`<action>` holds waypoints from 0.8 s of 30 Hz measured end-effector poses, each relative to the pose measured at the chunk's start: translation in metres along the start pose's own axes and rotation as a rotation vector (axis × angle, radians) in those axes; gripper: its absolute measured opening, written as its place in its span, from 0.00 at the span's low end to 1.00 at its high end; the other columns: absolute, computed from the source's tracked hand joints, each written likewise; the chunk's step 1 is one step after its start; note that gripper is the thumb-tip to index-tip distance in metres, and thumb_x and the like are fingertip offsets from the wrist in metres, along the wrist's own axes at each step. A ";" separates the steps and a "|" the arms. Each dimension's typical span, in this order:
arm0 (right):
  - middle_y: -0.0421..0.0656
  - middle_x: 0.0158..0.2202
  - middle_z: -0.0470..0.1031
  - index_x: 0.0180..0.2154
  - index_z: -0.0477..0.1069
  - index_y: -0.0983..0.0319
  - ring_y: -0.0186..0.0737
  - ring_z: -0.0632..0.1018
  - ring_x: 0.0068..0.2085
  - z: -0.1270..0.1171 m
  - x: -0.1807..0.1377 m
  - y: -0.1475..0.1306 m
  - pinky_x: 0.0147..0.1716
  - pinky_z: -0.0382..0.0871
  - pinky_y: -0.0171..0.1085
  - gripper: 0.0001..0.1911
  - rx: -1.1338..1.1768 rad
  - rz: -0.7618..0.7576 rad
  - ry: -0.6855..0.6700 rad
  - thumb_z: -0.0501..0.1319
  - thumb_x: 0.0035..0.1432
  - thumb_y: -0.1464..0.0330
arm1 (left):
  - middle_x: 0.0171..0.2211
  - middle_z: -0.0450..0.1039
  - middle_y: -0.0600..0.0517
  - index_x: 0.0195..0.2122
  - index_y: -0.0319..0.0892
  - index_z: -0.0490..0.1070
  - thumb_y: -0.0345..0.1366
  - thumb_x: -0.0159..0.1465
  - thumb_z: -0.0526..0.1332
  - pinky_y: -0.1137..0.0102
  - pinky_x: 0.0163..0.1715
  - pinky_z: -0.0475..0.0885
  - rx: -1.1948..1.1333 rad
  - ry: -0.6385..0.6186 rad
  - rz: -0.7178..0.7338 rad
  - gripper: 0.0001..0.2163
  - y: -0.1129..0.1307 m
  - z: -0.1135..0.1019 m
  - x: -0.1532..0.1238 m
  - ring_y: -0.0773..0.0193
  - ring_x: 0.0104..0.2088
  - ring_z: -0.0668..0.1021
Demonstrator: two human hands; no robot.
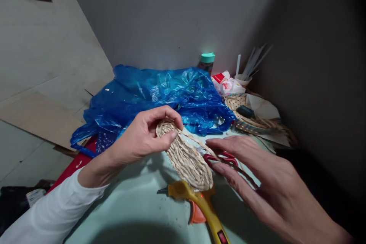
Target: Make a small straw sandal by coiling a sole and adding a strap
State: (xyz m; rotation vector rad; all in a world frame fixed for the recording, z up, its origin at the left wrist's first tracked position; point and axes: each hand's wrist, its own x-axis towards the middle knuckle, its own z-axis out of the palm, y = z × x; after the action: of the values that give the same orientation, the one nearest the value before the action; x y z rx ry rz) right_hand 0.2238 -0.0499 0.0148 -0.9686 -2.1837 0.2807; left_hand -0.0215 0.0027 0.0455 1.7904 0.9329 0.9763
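An oval mat of coiled, twisted straw cord (pixel 190 160) is pinched at its upper end between the thumb and fingers of my left hand (pixel 148 131). From that end, a loose length of the cord (pixel 197 142) runs right, passing between the thumb and fingers of my right hand (pixel 257 171). Those fingers stand somewhat apart around the cord; the palm side is partly hidden. Scissors with red handles (pixel 210 157) lie behind the cord, close to my right fingertips. Below the mat is a yellow glue gun (pixel 210 213) with an orange trigger and a small red light, its nozzle pointing left.
A crumpled blue plastic bag (pixel 148 87) spreads across the back of the pale green table (pixel 134 206). At the back right are a green-capped jar (pixel 207 59), a cup of white sticks (pixel 243 80), a red-and-white wrapper (pixel 225 84) and a woven tray (pixel 238 101). Grey walls stand close behind.
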 end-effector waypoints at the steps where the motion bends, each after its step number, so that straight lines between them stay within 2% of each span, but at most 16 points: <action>1: 0.45 0.44 0.77 0.52 0.69 0.60 0.42 0.77 0.43 0.000 0.000 0.001 0.41 0.72 0.39 0.13 0.000 -0.025 -0.004 0.57 0.66 0.72 | 0.29 0.68 0.56 0.34 0.40 0.72 0.25 0.58 0.62 0.77 0.26 0.63 -0.008 -0.014 0.003 0.05 0.000 0.001 0.000 0.73 0.26 0.67; 6: 0.44 0.42 0.77 0.50 0.68 0.61 0.41 0.76 0.42 -0.005 0.001 0.012 0.42 0.69 0.40 0.14 -0.099 -0.114 0.101 0.54 0.66 0.78 | 0.31 0.69 0.54 0.34 0.39 0.72 0.26 0.58 0.63 0.76 0.27 0.65 -0.030 -0.088 -0.027 0.04 -0.003 0.006 -0.002 0.71 0.28 0.69; 10: 0.45 0.42 0.77 0.48 0.69 0.61 0.43 0.75 0.44 -0.007 0.003 0.017 0.45 0.68 0.44 0.13 -0.146 -0.111 0.136 0.55 0.65 0.79 | 0.31 0.70 0.54 0.34 0.40 0.72 0.26 0.57 0.63 0.77 0.25 0.63 -0.005 -0.155 -0.057 0.05 -0.006 0.012 -0.004 0.71 0.28 0.68; 13: 0.45 0.40 0.77 0.45 0.70 0.60 0.45 0.75 0.42 -0.006 0.004 0.018 0.45 0.66 0.48 0.12 -0.207 -0.110 0.165 0.55 0.65 0.79 | 0.32 0.71 0.54 0.33 0.40 0.72 0.24 0.55 0.63 0.77 0.28 0.65 0.016 -0.196 -0.035 0.06 -0.009 0.015 -0.005 0.70 0.30 0.70; 19: 0.44 0.47 0.74 0.44 0.75 0.54 0.51 0.70 0.47 0.006 0.001 0.022 0.43 0.64 0.49 0.12 -0.342 0.024 0.260 0.58 0.64 0.75 | 0.33 0.72 0.53 0.35 0.43 0.73 0.31 0.59 0.65 0.72 0.35 0.68 -0.127 -0.326 -0.060 0.04 -0.023 0.022 -0.006 0.65 0.35 0.73; 24: 0.44 0.45 0.70 0.44 0.75 0.54 0.48 0.70 0.46 0.018 0.001 0.027 0.43 0.66 0.47 0.15 -0.312 0.035 0.284 0.60 0.60 0.78 | 0.31 0.71 0.53 0.35 0.43 0.73 0.35 0.59 0.67 0.72 0.36 0.68 -0.235 -0.377 -0.119 0.05 -0.031 0.029 -0.009 0.66 0.33 0.72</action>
State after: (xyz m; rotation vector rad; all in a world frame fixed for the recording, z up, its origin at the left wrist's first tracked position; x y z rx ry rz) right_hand 0.2257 -0.0290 -0.0100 -1.1409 -1.9822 -0.1797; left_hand -0.0058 -0.0046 0.0055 1.6242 0.6498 0.6156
